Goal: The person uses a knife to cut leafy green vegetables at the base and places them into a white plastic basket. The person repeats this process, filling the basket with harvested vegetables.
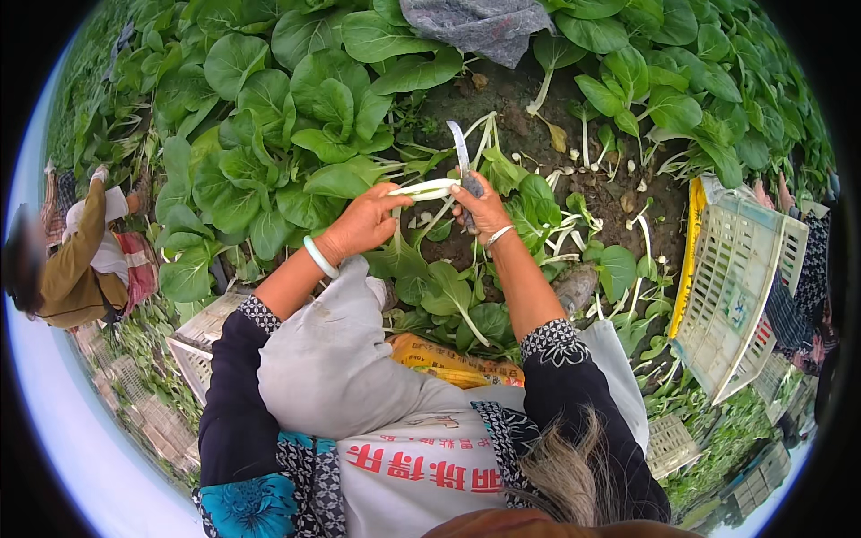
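Note:
My left hand (363, 218), a pale bangle at its wrist, grips a leafy green with white stalks (430, 190). Its green leaves appear to extend leftward behind my fingers. In my right hand (490, 210) is a small curved knife (460, 144), its blade pointing away from me and its dark handle inside my fist. My right thumb meets the root end of the stalks, beside the handle. Below my hands, loose leaves (444, 289) lie on the soil around my feet. Cut white stalk ends and trimmed leaves (562, 235) are scattered to the right.
Dense rows of leafy greens (329, 101) grow ahead and leftward. A grey cloth (481, 27) lies on them. A white plastic crate (723, 269) stands at right beside a yellow sack (689, 249); another crate (202, 336) is at left. A person (87, 249) crouches far left.

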`<state>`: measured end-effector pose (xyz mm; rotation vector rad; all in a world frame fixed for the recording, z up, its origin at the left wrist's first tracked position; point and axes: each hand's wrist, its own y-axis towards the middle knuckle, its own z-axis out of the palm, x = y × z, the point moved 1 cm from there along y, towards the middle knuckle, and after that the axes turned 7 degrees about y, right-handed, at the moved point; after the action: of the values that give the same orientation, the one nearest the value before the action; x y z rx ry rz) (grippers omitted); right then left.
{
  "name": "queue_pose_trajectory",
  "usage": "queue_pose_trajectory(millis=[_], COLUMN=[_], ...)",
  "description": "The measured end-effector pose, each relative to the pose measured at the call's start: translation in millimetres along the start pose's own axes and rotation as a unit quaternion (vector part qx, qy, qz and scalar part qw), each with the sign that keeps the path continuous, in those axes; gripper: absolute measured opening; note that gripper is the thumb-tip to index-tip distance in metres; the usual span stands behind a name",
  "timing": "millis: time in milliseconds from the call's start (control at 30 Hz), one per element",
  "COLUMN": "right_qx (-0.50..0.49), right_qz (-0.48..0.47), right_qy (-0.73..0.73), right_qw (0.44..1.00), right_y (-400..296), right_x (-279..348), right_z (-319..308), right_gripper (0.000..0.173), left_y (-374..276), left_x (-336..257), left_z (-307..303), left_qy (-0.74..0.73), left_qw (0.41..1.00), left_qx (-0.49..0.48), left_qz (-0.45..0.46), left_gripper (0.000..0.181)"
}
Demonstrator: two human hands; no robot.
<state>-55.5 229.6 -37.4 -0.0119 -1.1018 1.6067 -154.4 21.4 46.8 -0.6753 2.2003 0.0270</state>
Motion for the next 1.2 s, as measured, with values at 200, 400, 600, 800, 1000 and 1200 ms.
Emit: queue_pose_trajectory(millis=[200, 400, 600, 800, 1000, 1200], right_qx=[0.08, 0.066, -0.013, -0.129, -0.102, -0.118], right_qz=[0.005, -0.048, -0.068, -0.076, -0.104, -0.1], right_qy=[0.016, 0.051, -0.148, -0.733, -0.756, -0.773], right_qw=[0.997, 0.995, 0.986, 0.664, 0.638, 0.615], right_y=[-12, -22, 2, 46, 66, 78], right_x=[15, 38, 78, 98, 101, 96], right_z=[27, 46, 3, -81, -94, -87], right_gripper=[0.045, 0.035, 0.047, 0.046, 0.046, 0.044], left_y=[1, 47, 88, 145, 187, 190], left_x=[-18, -32, -10, -31, -1, 22], left_z=[-4, -21, 41, 71, 86, 100], left_qy=[-0.293, -0.001, -0.234, -0.053, -0.112, -0.177], left_qw=[0.927, 0.993, 0.939, 0.973, 0.925, 0.925], left_qx=[0.129, -0.089, 0.101, 0.162, 0.261, 0.217], left_qz=[-0.194, -0.078, -0.23, -0.159, -0.253, -0.257], left_gripper=[0.026, 0.063, 0.052, 0.052, 0.057, 0.042])
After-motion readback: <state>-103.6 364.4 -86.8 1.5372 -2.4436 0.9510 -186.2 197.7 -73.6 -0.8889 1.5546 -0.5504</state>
